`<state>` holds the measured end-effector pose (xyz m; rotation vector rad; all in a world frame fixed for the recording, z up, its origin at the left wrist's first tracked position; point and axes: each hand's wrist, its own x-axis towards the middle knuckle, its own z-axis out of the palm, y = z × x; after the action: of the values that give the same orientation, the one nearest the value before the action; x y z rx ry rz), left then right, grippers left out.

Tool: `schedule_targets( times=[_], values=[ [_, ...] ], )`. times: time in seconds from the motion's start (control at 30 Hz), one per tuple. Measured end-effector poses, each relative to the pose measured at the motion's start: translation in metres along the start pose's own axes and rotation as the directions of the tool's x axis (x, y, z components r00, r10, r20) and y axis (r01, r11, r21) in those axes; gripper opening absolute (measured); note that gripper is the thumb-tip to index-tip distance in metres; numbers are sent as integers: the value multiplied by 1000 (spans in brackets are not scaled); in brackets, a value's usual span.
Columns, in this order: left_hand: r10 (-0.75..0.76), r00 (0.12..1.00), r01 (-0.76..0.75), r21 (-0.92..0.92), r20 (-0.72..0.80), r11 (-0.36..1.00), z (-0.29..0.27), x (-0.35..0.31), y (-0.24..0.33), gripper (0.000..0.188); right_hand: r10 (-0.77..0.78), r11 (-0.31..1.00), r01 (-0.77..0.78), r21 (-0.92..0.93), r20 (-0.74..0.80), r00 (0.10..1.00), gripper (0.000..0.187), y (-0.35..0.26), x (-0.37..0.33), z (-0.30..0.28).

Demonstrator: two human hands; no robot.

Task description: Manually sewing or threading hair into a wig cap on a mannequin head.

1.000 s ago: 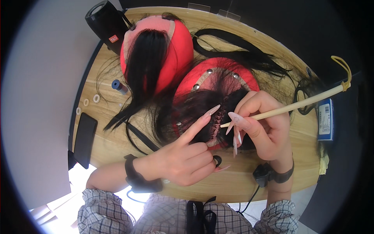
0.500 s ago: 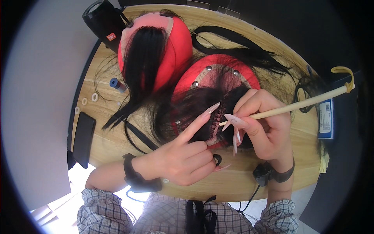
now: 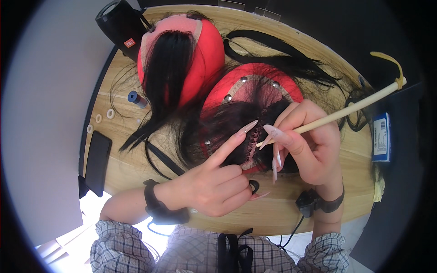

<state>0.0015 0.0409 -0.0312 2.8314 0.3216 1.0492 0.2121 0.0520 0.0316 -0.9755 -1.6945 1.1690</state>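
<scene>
My right hand pinches a ventilating needle with a long cream handle and a yellow band looped at its far end. Its tip meets a knotted, pinkish strip of the wig cap, which is pinned over a red head form. Black hair spreads to both sides of this strip. My left hand rests at the near left of the wig, its index finger stretched along the hair by the strip. Its other fingers are curled, beside a small black ring; what they hold is hidden.
Behind on the left stands a second red head form with hair, beside a black speaker. A hair bundle lies at the back. Around the left are a blue spool, pale rings and a phone; right, a blue-white box.
The needle's handle has swung slightly down at its far end, and its yellow band flipped outward. My right hand has turned a little; my left hand stays put.
</scene>
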Motion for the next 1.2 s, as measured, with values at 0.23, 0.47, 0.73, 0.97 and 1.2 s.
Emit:
schedule_targets(
  times=[0.23,0.47,0.73,0.97,1.2],
  values=[
    [1,1000,-1,6,-2,1000,0,-1,0,18,-102,995,101,-18,-29,994,8,4,2,3],
    [-6,1000,6,1,1,1000,0,-1,0,18,-70,998,70,-5,-29,997,6,-1,2,4],
    [-13,1000,13,6,5,1000,0,-1,0,18,-82,996,81,-41,-37,996,7,-1,2,2],
    [-7,1000,7,6,6,1000,-1,0,0,20,-96,995,96,3,4,995,6,0,2,0],
    [-17,1000,17,12,-2,1000,1,-1,1,25,-34,987,38,154,-29,999,6,4,2,1]
  ],
)
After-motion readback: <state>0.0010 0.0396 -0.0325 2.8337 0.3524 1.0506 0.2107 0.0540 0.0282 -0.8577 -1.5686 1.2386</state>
